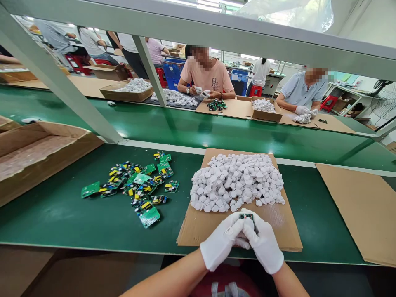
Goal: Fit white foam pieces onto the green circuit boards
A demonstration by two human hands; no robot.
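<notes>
My left hand [221, 238] and my right hand [265, 242], both in white gloves, meet over the near part of a cardboard sheet [194, 227]. Their fingers are closed around a small green circuit board [246, 216], and most of it is hidden by the gloves. Just beyond my hands, a large heap of small white pieces [236, 181] covers the far part of the sheet. To the left on the green table lies a loose pile of circuit boards [133, 179] with yellow and black components.
A cardboard tray [49, 161] stands at the left, and another cardboard sheet [359, 210] lies at the right. A slanted metal post [62, 78] and a crossbar [198, 29] frame the bench. Across the green conveyor [185, 128], co-workers handle similar parts beside filled boxes.
</notes>
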